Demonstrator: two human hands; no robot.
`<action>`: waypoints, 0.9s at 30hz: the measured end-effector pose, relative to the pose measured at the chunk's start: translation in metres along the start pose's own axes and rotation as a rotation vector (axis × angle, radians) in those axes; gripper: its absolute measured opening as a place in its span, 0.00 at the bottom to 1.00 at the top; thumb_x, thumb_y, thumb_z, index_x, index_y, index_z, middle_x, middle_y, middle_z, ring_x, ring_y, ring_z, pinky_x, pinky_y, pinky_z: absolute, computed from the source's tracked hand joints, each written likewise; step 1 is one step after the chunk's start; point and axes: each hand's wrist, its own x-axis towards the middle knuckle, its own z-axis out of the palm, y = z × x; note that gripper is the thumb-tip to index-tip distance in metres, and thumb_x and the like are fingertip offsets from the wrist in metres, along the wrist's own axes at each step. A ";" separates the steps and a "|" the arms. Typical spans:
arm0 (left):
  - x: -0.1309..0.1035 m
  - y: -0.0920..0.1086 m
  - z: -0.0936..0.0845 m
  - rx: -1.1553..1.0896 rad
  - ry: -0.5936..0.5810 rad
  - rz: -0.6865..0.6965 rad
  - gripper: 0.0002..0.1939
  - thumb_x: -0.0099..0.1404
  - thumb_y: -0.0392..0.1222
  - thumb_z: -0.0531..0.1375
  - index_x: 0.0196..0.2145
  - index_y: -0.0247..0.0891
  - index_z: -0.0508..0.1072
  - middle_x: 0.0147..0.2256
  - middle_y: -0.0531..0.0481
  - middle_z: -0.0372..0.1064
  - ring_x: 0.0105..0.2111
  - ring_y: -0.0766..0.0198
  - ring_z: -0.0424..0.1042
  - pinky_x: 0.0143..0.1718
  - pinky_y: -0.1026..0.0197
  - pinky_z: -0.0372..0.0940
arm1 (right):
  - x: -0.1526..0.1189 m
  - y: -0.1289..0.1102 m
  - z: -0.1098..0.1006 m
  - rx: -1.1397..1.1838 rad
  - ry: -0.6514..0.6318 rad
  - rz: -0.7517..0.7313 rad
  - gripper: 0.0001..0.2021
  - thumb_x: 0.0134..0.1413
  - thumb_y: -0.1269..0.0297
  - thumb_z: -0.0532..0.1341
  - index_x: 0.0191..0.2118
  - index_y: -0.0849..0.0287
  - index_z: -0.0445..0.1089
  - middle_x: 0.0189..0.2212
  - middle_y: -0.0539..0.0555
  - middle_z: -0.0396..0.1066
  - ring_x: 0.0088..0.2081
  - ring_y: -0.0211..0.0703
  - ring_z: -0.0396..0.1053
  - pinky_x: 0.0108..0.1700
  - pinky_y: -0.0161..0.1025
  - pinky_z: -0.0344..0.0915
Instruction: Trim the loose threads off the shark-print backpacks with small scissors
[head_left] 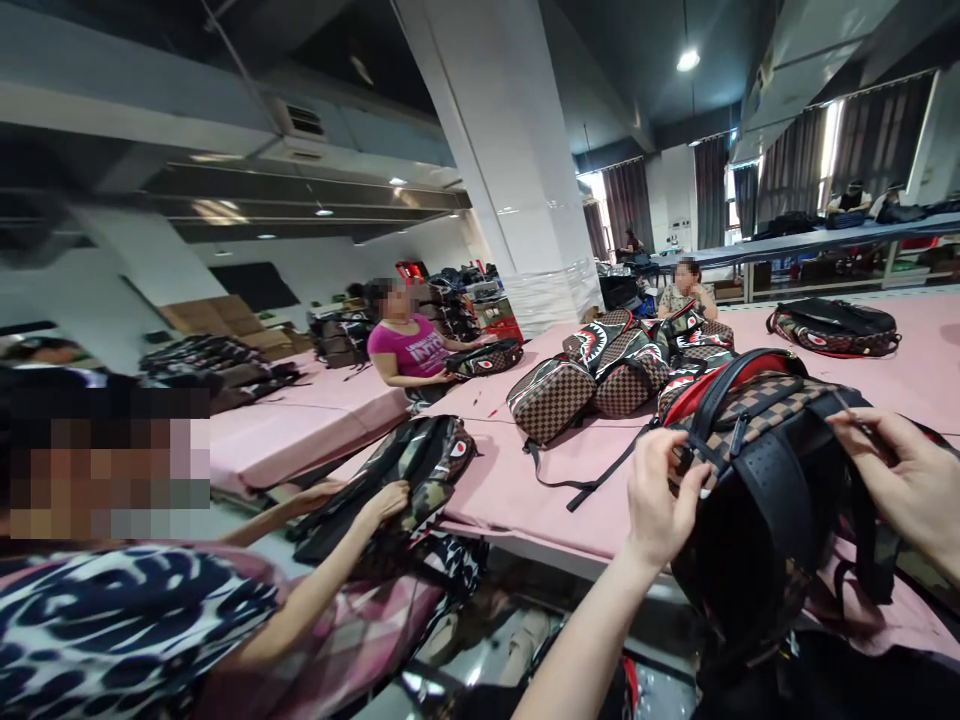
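Note:
A brown-and-black checkered backpack with black straps and red trim stands before me at the table's edge, its black back panel turned toward me. My left hand is closed on its left upper edge, thumb and fingers pinching beside a strap. At the right upper edge, my right hand pinches with thumb and forefinger; a thin dark piece shows at the fingertips, too small to make out. A black zipper pull hangs on the checkered panel between my hands. The bag's lower part is dark and partly hidden.
Several checkered shark-mouth backpacks lie on the pink-covered table. Another bag lies at the far right. Close on my left, a co-worker handles a camouflage backpack; a person in a pink shirt works beyond. A white pillar rises behind.

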 end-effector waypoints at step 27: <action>0.065 -0.048 -0.017 -0.286 -0.514 -0.262 0.09 0.58 0.39 0.58 0.36 0.37 0.76 0.36 0.47 0.70 0.37 0.63 0.67 0.39 0.64 0.61 | -0.023 -0.058 0.016 -0.114 -0.300 -0.502 0.17 0.53 0.67 0.52 0.50 0.60 0.61 0.43 0.52 0.70 0.41 0.39 0.70 0.41 0.34 0.66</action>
